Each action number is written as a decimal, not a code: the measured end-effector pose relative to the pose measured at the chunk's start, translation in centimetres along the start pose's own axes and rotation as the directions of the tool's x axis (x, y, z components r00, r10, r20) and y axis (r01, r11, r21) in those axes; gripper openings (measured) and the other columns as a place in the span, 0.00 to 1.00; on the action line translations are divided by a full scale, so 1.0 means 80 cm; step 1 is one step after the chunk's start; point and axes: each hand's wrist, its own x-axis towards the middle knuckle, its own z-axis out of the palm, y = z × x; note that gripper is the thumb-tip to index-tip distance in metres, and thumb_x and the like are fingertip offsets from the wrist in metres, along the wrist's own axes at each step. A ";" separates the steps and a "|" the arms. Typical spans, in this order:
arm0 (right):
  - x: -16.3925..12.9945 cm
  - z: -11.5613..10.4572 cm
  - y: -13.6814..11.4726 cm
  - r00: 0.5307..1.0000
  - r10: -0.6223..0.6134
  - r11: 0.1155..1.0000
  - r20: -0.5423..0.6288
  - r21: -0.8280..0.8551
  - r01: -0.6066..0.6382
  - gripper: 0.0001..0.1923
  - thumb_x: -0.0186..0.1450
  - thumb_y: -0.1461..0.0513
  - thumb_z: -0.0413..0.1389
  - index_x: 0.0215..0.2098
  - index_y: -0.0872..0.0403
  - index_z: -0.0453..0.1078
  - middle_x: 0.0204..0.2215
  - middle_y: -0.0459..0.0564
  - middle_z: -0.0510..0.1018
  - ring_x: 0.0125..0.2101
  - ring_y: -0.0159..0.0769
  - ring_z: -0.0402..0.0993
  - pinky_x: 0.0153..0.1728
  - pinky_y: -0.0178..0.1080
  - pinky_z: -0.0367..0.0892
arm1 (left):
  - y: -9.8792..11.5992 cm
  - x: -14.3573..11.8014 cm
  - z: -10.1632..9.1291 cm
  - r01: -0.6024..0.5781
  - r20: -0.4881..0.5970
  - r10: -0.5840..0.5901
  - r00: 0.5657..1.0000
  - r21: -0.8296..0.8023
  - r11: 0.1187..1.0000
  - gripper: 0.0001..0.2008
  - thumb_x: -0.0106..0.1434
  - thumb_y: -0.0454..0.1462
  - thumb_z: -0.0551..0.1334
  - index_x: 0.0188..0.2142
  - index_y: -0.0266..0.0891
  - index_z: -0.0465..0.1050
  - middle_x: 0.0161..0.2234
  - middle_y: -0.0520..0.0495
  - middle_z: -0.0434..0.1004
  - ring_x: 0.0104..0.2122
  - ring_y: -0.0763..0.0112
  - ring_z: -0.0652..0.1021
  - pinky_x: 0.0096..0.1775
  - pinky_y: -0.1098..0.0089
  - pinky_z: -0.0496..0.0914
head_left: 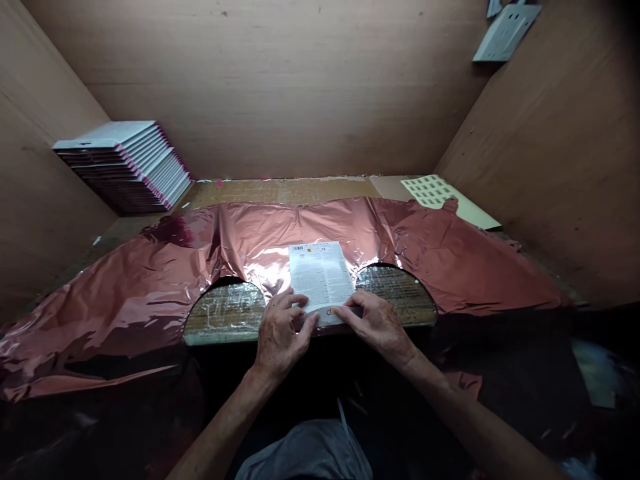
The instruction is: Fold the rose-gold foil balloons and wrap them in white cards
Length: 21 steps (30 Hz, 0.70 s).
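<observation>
A flat, pale printed packet (321,277) with a barcode and fine lines of text lies on shiny copper-coloured foil, its near end at the table's front edge. My left hand (285,328) grips its near left corner, thumb on the near edge and fingers bent along the side. At the near right corner, my right hand (379,327) has its thumb pressed along the same edge, fingers curled and partly hidden. A small coloured mark shows on the greyish strip between the two thumbs.
A stack of white packets with pink edges (135,167) stands at the back left. The copper foil (300,223) spreads across the tabletop, with two cut-outs baring wood. At the back right lies a yellowish label sheet (450,199). A white socket (506,32) hangs above, and wooden panels enclose the table.
</observation>
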 end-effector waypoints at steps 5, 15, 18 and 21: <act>-0.010 0.019 -0.012 0.959 -0.261 0.900 -0.115 -0.388 0.198 0.20 0.68 0.54 0.58 0.52 0.59 0.69 0.52 0.65 0.73 0.52 0.53 0.69 0.52 0.53 0.65 | 0.005 0.009 0.006 0.121 -0.049 -0.114 0.992 0.186 0.975 0.05 0.60 0.35 0.65 0.34 0.39 0.69 0.36 0.45 0.74 0.39 0.59 0.74 0.43 0.56 0.70; -0.056 0.012 0.035 0.707 -0.691 0.716 -0.153 -0.282 0.639 0.16 0.71 0.69 0.50 0.56 0.59 0.68 0.52 0.57 0.76 0.56 0.41 0.69 0.54 0.45 0.66 | 0.053 -0.072 -0.006 0.537 0.070 -0.562 0.824 -0.412 0.736 0.17 0.56 0.50 0.68 0.25 0.40 0.69 0.25 0.47 0.74 0.28 0.65 0.75 0.32 0.66 0.71; -0.061 0.017 0.015 0.700 -0.690 0.724 -0.184 -0.182 0.665 0.14 0.71 0.68 0.50 0.53 0.58 0.70 0.49 0.56 0.78 0.54 0.43 0.71 0.51 0.46 0.69 | 0.070 -0.092 0.004 0.628 0.394 -0.644 0.657 -0.758 0.177 0.21 0.55 0.49 0.70 0.40 0.38 0.75 0.41 0.41 0.80 0.39 0.62 0.80 0.38 0.67 0.75; -0.058 0.030 -0.013 0.750 -0.615 0.777 -0.244 -0.022 0.630 0.11 0.72 0.63 0.51 0.48 0.55 0.73 0.43 0.55 0.79 0.48 0.42 0.74 0.47 0.45 0.71 | 0.074 -0.086 0.015 0.444 0.385 -0.682 0.623 -0.891 -0.097 0.21 0.54 0.43 0.72 0.44 0.36 0.75 0.47 0.40 0.79 0.46 0.60 0.79 0.46 0.65 0.75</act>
